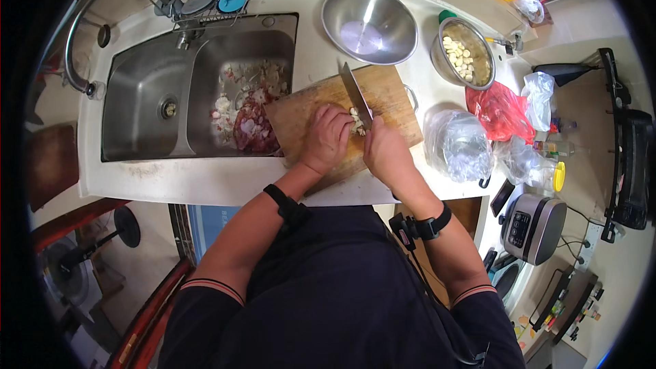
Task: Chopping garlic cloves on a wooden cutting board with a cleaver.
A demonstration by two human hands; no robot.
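Note:
A wooden cutting board (pixel 394 89) lies askew on the counter, its left corner over the sink's edge. My right hand (pixel 385 152) grips a kitchen knife (pixel 353 87) by its handle, the wide blade pointing away from me across the board. Small pale chopped pieces (pixel 357 123), which look like garlic, lie against the blade's left side. Beside them my left hand (pixel 328 136) rests on the board with its fingers bent and close together; whether anything is under the fingertips is hidden.
The double sink (pixel 146 82) on the left holds raw meat (pixel 256 125) and scraps. Behind the board stands a steel bowl (pixel 370 25); a smaller steel bowl (pixel 484 56) holds pale peeled cloves (pixel 457 56). Plastic bags (pixel 458 146) and a red bag (pixel 499 110) lie on the right.

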